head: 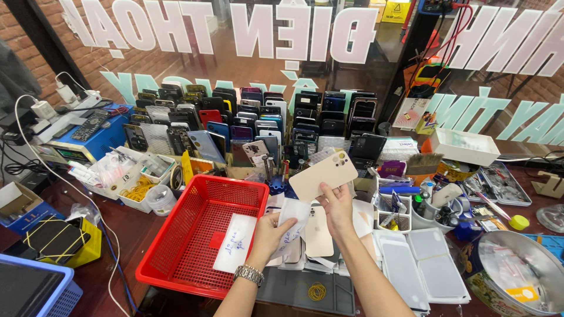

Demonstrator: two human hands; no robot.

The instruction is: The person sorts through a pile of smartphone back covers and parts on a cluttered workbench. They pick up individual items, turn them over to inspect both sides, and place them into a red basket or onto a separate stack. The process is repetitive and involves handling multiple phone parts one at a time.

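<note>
Right fingers [326,194] pinching cream phone back panel [323,175], long axis rising rightward; left fingers [284,218] gripping white packet [292,222].

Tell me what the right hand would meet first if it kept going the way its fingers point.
The right hand holds a beige phone back panel, pointing up and away. Probably the rows of upright phones come first, though depth is unclear.
</note>
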